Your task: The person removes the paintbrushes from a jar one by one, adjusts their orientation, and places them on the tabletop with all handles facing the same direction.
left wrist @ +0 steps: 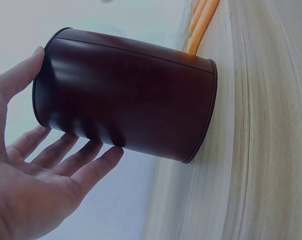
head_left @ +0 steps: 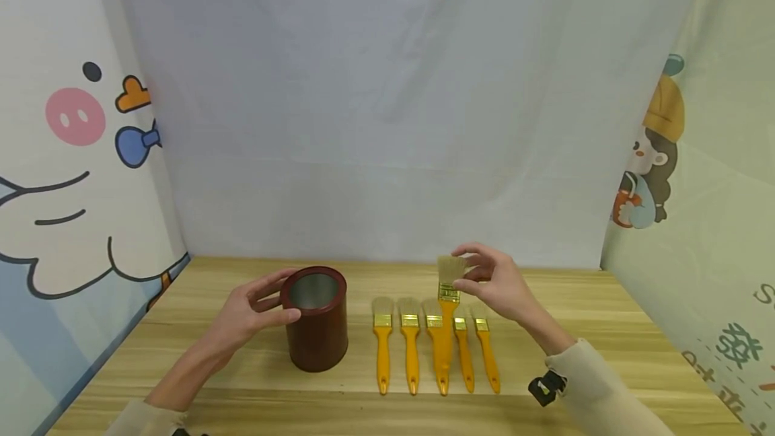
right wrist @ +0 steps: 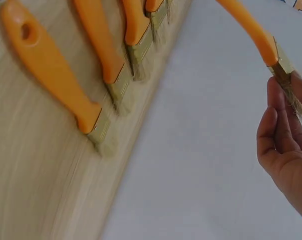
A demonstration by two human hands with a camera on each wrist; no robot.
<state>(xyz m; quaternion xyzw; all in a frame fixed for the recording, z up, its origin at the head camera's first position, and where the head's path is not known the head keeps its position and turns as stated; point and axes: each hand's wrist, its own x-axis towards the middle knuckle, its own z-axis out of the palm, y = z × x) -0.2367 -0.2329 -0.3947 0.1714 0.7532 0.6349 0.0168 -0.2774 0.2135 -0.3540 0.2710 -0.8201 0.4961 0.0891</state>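
A dark red cylindrical container (head_left: 317, 342) with an open top stands on the table. My left hand (head_left: 242, 318) holds it around its upper part, thumb near the rim and fingers along the far side; the left wrist view shows the fingertips (left wrist: 113, 156) against its wall. To the right, my right hand (head_left: 498, 282) pinches a paintbrush (head_left: 447, 318) near its bristles and metal band, the orange handle hanging down. This brush is raised over a row of paintbrushes and partly covers one in the head view. In the right wrist view, the held paintbrush (right wrist: 248, 25) is apart from the row.
Several orange-handled paintbrushes (head_left: 410, 355) lie side by side on the wooden table (head_left: 254, 389), bristles facing away from me. A pale cloth (head_left: 387, 120) hangs behind the table. Printed cloths with cartoon figures flank both sides.
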